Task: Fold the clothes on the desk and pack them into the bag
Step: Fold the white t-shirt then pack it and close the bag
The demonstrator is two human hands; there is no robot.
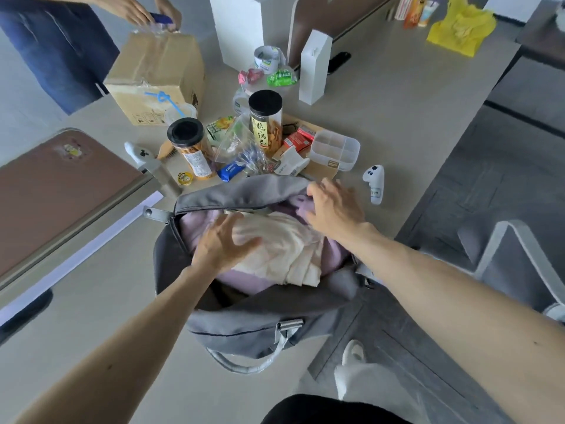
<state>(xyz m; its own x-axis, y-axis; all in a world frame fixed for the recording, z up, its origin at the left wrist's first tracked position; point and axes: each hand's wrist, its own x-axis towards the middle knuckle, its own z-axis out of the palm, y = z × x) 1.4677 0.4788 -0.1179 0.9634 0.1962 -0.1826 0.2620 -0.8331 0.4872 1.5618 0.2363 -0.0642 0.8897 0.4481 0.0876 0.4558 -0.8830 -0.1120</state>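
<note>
Desk (397,117) strewn with snacks (265,123), grey bag (244,319) open; carpet (489,194) beside

A pale beige bench (397,102) lay under soft, even light. A brown left partition panel (61,191) and a brown far partition panel (321,22) stood on it. Grey carpet tiles (495,179) covered the floor at right.

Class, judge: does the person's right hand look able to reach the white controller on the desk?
Probably yes. The right hand rests open at the far rim of the grey bag, and the white controller lies close by on the desk, nothing between them.
</note>
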